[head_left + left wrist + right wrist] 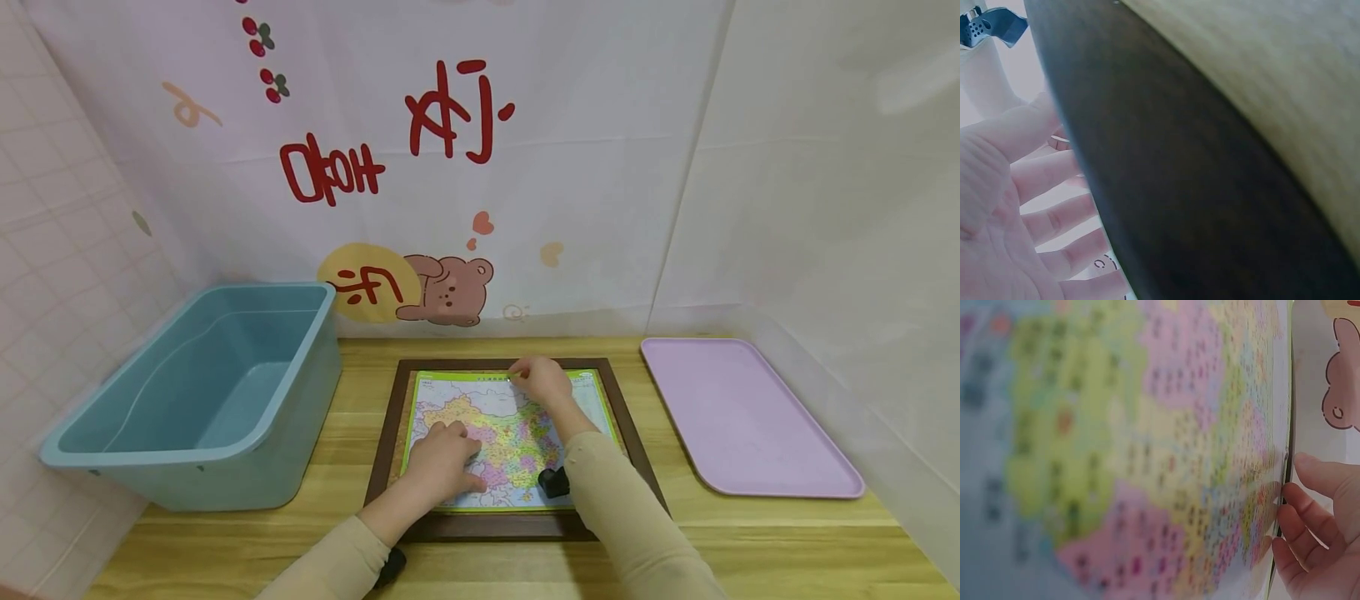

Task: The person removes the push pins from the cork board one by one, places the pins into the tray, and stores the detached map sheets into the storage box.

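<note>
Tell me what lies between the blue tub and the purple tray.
In the head view, a map in a brown frame lies between tub and tray, with wooden tabletop showing on either side.

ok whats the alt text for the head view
A person's left hand spreads over a map of China on a brown-framed corkboard, the right hand at the map's top edge. A blue tub sits left, a lilac tray right.

Smooth, glossy-looking paper filled the map (pixel 498 457) inside a dark wood-look frame (pixel 495 527); the surface (pixel 450 575) showed wood grain, the tub (pixel 296 450) smooth plastic.
</note>
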